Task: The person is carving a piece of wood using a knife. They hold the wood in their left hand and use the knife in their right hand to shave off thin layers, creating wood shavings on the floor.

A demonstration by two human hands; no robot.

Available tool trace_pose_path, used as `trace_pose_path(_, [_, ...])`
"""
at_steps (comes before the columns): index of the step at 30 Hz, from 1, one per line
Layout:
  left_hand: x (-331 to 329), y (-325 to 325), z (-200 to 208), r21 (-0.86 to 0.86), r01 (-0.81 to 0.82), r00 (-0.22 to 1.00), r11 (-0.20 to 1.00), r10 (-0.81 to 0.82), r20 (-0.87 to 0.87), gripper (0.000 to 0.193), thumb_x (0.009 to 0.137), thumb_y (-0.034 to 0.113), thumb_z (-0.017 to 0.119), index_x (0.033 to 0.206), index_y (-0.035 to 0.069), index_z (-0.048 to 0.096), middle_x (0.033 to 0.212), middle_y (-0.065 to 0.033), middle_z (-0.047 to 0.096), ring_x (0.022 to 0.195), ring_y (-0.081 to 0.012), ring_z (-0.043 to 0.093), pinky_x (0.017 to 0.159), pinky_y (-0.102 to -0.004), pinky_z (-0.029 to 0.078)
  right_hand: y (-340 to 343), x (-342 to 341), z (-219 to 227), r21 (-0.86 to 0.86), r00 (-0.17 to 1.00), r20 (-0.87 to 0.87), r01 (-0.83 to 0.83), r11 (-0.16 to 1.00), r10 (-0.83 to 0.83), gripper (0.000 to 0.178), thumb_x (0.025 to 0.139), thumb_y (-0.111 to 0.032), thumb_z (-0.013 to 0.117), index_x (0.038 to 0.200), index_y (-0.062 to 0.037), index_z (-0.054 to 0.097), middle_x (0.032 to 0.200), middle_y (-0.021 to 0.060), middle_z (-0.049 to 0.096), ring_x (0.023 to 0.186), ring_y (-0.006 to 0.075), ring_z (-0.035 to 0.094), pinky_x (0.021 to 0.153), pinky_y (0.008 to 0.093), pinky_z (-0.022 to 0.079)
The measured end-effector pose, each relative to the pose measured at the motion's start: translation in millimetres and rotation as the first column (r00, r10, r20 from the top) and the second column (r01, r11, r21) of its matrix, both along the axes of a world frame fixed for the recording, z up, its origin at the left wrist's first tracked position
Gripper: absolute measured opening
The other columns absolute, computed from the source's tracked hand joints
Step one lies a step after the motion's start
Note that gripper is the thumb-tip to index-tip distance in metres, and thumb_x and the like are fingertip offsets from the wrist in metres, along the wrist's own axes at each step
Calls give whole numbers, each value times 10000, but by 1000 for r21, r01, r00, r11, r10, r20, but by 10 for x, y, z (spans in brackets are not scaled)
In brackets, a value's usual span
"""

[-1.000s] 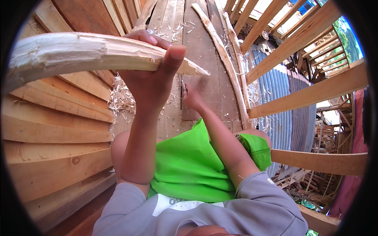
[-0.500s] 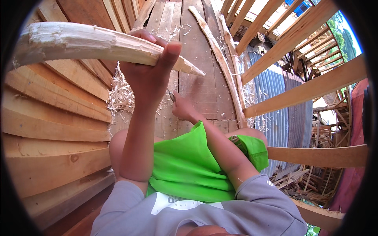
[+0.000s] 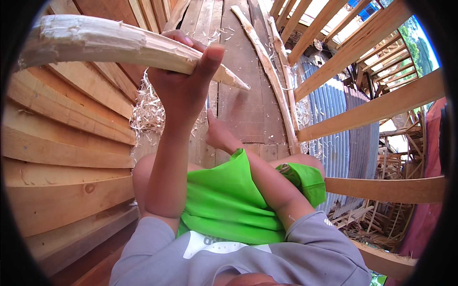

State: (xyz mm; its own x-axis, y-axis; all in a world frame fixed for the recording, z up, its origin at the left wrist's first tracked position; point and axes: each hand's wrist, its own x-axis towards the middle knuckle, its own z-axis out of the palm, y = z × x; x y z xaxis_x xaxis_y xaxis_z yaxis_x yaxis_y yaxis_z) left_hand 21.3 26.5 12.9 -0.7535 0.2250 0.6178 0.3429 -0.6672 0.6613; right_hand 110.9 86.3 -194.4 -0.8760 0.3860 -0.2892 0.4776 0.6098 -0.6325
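Note:
My left hand (image 3: pixel 183 88) is raised and wrapped around a pale, bark-stripped wooden pole (image 3: pixel 109 43), close to its tapered, pointed end. The pole stretches off to the upper left, and its surface shows rough cut marks. Lower and a little to the right, my right hand (image 3: pixel 218 134) is closed on what looks like a knife (image 3: pixel 207 104). Only a thin sliver of the blade shows beyond the index finger, beside my left wrist. The knife's handle is hidden in my fingers. The two hands are apart.
Curled wood shavings (image 3: pixel 149 112) are heaped on the plank floor (image 3: pixel 243 114) to the left. Two long stripped poles (image 3: pixel 260 47) lie along the right side by a slatted railing (image 3: pixel 372 102). A stacked-board wall (image 3: pixel 71 148) rises at left; corrugated metal sheets (image 3: pixel 329 119) lie beyond the railing.
My left hand and the pole have shifted slightly upward. My right hand has turned a little, its index finger pointing more forward, and less of the blade's side shows.

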Motion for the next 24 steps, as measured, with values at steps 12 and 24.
trace_pose_path(12, [-18, 10, -5, -1, -28, 999, 1000, 28, -33, 399, 742, 188, 878, 930, 61, 549, 749, -1, 632, 673, -54, 580, 628, -194, 482, -117, 58, -355, 181, 975, 220, -16, 983, -24, 872, 709, -94, 600, 1430, 187, 199, 849, 304, 659, 836, 417, 669, 750, 465, 547])
trace_pose_path(24, [-48, 22, -57, 17, -20, 999, 1000, 21, -39, 388, 742, 205, 878, 915, 62, 562, 758, 3, 630, 684, -56, 581, 633, -197, 482, -269, 43, -92, 40, 999, -16, 29, 999, -29, 832, 718, -9, 579, 1405, 225, 173, 838, 334, 626, 799, 434, 641, 705, 473, 527])
